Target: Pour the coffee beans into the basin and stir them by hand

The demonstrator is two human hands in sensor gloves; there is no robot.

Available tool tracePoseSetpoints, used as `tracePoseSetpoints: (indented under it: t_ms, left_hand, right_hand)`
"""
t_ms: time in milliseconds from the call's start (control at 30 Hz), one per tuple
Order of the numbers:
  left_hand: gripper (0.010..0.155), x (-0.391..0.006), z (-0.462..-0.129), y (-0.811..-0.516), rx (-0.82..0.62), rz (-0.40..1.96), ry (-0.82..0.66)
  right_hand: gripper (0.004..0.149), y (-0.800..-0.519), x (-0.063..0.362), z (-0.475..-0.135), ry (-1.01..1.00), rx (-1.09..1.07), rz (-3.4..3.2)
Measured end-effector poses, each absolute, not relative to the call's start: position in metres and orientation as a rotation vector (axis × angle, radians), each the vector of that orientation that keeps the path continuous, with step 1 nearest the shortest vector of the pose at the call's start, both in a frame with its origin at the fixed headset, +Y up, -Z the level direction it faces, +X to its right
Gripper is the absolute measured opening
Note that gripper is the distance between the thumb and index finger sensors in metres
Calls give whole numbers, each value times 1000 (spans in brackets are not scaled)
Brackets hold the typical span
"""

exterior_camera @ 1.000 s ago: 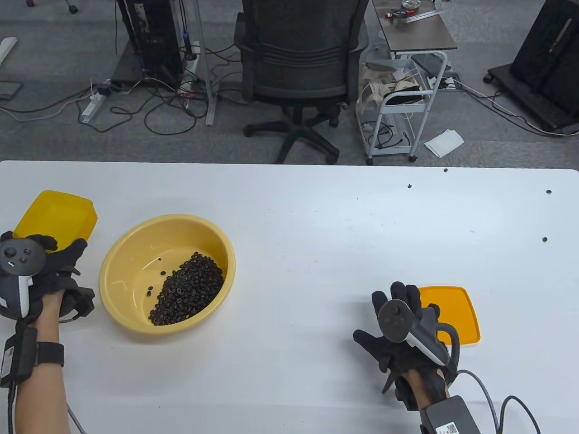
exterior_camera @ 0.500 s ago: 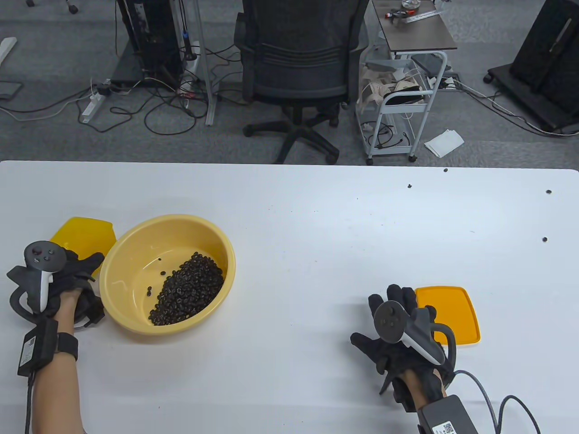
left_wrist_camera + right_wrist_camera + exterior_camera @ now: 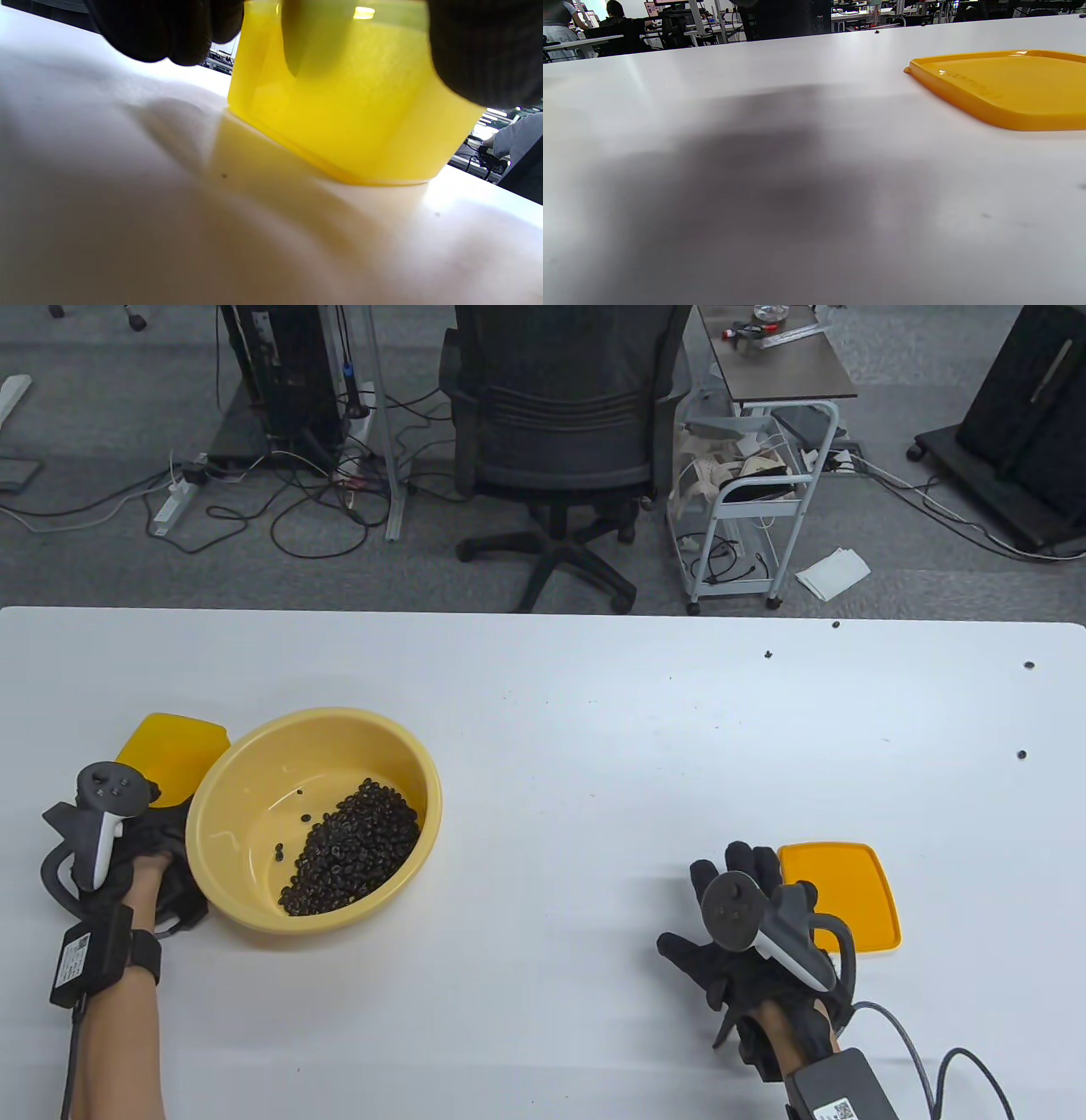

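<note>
A pale yellow basin [image 3: 246, 789] stands on the left of the white table with a heap of coffee beans [image 3: 352, 848] in its near right part. My left hand [image 3: 161, 836] grips a translucent yellow container [image 3: 174, 746] just left of the basin. In the left wrist view the container [image 3: 339, 114] touches the table on its base, with gloved fingers [image 3: 169, 29] curled over its top. I cannot see inside it. My right hand [image 3: 708, 903] rests flat and open on the table, holding nothing.
An orange lid [image 3: 848, 891] lies flat just right of my right hand, and the lid [image 3: 1005, 89] shows again in the right wrist view. A few stray beans [image 3: 1021, 754] dot the far right of the table. A chair stands beyond the far edge.
My left hand has brought the yellow container rightward and down, from the table's left edge to beside the basin's left rim. The right hand has barely shifted.
</note>
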State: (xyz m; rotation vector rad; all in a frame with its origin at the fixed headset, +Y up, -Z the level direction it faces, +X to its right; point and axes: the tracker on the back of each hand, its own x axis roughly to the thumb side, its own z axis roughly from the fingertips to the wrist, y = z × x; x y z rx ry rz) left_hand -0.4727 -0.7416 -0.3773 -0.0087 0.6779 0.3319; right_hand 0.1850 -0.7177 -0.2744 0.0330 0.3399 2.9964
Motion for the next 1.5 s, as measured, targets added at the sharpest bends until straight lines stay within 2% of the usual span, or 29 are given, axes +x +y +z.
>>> tracePoseSetpoints:
  t_ms: [67, 233, 367, 567, 867, 1033, 1133, 1200, 1300, 1367, 1500]
  left_hand:
    - [85, -473, -375, -737, -14, 367, 663]
    - [76, -471, -368, -721, 5, 452, 621]
    - [74, -464, -360, -703, 45, 531, 589]
    - [80, -444, -350, -677, 72, 330, 540]
    - [91, -431, -341, -663, -156, 424, 453]
    - [98, -421, -338, -676, -346, 545, 430]
    - [100, -412, -338, -687, -411, 601, 429]
    - [96, -409, -337, -691, -366, 552, 488]
    - [82, -408, -337, -701, -342, 514, 562]
    - [70, -410, -336, -705, -299, 522, 558]
    - [63, -409, -333, -701, -219, 661, 486]
  right_hand:
    - [95, -718, 185, -275, 338, 33, 2994]
    - [95, -718, 184, -275, 329, 41, 2989]
    - [95, -717, 182, -275, 321, 52, 2987]
    - [95, -715, 180, -273, 308, 79, 2981]
    - [95, -710, 177, -270, 294, 122, 2964]
    - [95, -710, 175, -269, 294, 146, 2958]
    - [95, -710, 173, -268, 293, 156, 2958]
    - [95, -710, 172, -268, 296, 165, 2958]
    - [95, -709, 170, -267, 290, 175, 2957]
    - [95, -708, 169, -266, 283, 181, 2953]
    - [95, -705, 170, -266, 264, 190, 2941]
